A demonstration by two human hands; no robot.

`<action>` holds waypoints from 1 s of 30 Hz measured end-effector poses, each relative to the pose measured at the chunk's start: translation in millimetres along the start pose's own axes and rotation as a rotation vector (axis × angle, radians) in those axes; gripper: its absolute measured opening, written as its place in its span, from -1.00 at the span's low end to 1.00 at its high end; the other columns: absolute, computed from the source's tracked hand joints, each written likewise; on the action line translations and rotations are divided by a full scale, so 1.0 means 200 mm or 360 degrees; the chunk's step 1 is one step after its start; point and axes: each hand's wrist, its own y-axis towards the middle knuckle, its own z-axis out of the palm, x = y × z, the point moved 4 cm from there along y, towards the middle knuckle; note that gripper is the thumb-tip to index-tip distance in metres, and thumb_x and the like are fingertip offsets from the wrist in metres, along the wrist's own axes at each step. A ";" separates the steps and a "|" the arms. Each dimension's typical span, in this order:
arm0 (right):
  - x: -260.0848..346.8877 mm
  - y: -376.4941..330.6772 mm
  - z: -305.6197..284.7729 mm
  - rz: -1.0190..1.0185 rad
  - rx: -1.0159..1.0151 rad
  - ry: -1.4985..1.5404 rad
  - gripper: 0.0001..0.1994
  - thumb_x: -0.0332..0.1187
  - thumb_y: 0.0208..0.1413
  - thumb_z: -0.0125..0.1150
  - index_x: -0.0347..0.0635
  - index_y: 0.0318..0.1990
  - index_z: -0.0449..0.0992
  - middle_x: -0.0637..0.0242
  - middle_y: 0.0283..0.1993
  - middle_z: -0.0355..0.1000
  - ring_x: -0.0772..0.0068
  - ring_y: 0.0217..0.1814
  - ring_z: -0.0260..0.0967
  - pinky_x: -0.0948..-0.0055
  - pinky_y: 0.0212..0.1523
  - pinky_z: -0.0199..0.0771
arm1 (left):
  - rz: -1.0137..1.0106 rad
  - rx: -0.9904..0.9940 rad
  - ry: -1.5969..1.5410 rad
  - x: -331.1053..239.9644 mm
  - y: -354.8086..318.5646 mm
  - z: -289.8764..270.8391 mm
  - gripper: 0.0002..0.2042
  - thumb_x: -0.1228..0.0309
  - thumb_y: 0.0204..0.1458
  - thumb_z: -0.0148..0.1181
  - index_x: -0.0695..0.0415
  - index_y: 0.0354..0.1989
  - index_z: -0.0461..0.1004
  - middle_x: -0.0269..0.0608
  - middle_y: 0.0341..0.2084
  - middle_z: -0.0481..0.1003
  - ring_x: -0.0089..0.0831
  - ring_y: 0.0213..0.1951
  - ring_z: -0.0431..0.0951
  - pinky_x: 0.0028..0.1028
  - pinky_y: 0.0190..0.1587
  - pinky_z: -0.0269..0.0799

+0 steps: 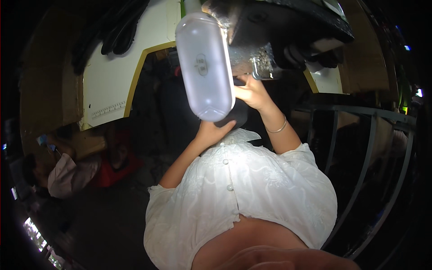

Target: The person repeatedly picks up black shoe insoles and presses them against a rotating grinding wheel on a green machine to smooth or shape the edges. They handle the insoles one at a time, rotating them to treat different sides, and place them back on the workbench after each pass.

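A pale translucent plastic bottle [204, 72] hangs close in front and hides part of my hands. Below its lower end, my left hand [215, 131] is closed on a dark, smooth piece [240, 116], with the thumb lying over it. My right hand [254, 93] reaches up on the other side of the bottle, its fingers closed round the upper part of what seems the same dark piece. The piece's kind cannot be made out. Just beyond my right hand is the lit metal part [263, 63] of a dark machine [274, 24].
A white worktable [105, 90] with a yellow edge and a ruler strip curves round the left side. Black looped pieces [121, 36] lie on it. Another person [74, 173] sits at the far left near something red [119, 166]. Metal rails [360, 135] stand at my right.
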 end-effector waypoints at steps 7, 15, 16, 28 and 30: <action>-0.26 -0.02 -0.07 -0.0475 0.0563 -0.0816 -0.60 -0.30 -0.12 0.30 -0.33 -0.13 0.43 0.23 -0.29 0.45 0.44 -0.32 0.38 0.50 -0.21 0.38 | 0.0158 -0.0664 -0.1902 -0.13 0.10 -0.28 -0.68 0.25 0.13 -0.05 0.27 -0.09 0.31 -0.08 -0.22 0.42 -0.30 -0.14 0.44 -0.30 -0.02 0.34; -0.28 -0.35 -0.80 -0.0306 -0.0371 -0.0119 -0.76 -0.58 -0.16 0.20 -0.34 -0.25 0.49 0.32 -0.31 0.46 0.56 -0.27 0.36 0.59 -0.22 0.35 | 0.0320 -0.0330 -0.1138 -0.06 0.08 -0.28 -0.66 0.33 0.01 0.11 0.35 -0.13 0.39 -0.13 -0.24 0.47 -0.43 -0.19 0.46 -0.46 -0.05 0.31; -0.20 -0.36 -0.81 -0.0506 -0.0577 0.0179 -0.72 -0.60 -0.16 0.17 -0.34 -0.19 0.46 0.27 -0.24 0.45 0.49 -0.21 0.38 0.54 -0.16 0.38 | 0.0265 -0.0184 -0.0737 -0.11 0.10 -0.27 -0.69 0.37 -0.01 0.14 0.34 -0.16 0.42 -0.18 -0.29 0.48 -0.49 -0.24 0.45 -0.51 -0.11 0.32; -0.08 -0.32 -0.56 -0.0672 -0.1339 0.0857 -0.73 -0.48 -0.01 0.03 -0.30 -0.10 0.40 0.24 -0.14 0.42 0.32 -0.10 0.40 0.40 -0.07 0.40 | -0.0203 0.0112 -0.1168 -0.28 0.14 -0.35 -0.71 0.35 0.03 0.04 0.35 -0.21 0.45 -0.14 -0.35 0.51 -0.45 -0.32 0.52 -0.52 -0.20 0.40; -0.11 -0.29 -0.43 -0.0642 -0.1179 0.0886 -0.69 -0.51 -0.02 0.05 -0.32 -0.06 0.35 0.22 -0.10 0.39 0.35 -0.08 0.36 0.42 -0.04 0.37 | -0.0228 -0.0078 -0.1354 -0.03 0.09 -0.44 -0.70 0.38 0.04 -0.01 0.37 -0.15 0.40 -0.07 -0.28 0.49 -0.38 -0.26 0.52 -0.48 -0.19 0.42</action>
